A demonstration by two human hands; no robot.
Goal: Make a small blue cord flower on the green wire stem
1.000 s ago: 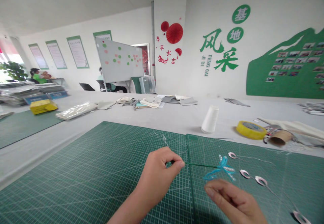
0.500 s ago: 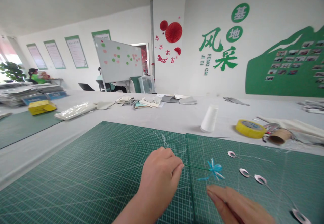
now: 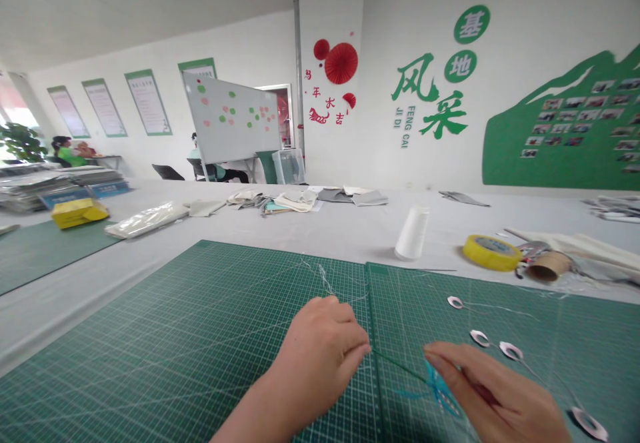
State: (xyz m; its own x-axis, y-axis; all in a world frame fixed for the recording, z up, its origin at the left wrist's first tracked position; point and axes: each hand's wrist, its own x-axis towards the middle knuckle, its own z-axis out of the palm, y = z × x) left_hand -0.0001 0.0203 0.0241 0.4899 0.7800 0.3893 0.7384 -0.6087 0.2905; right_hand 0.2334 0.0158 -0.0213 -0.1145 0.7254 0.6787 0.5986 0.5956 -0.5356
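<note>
My left hand [image 3: 325, 349] is closed, pinching the end of a thin green stem [image 3: 400, 364] above the green cutting mat [image 3: 200, 336]. At the stem's other end is a blue looped thread flower [image 3: 443, 393], partly hidden by my right hand [image 3: 493, 389]. The thumb and fingertips of my right hand are pressed together at the flower's upper edge. White thread [image 3: 325, 277] lies on the mat just beyond my left hand.
Small white rings [image 3: 511, 351] with threads lie on the right mat. Farther back stand a white thread cone [image 3: 413, 233], yellow tape [image 3: 491, 252] and a cardboard tube [image 3: 549, 266]. Fabric scraps [image 3: 295, 201] and a yellow box [image 3: 79, 213] lie beyond.
My right hand has moved up to the blue flower and now covers part of it. The flower end has dropped toward me, tilting the stem. My left hand has shifted slightly right.
</note>
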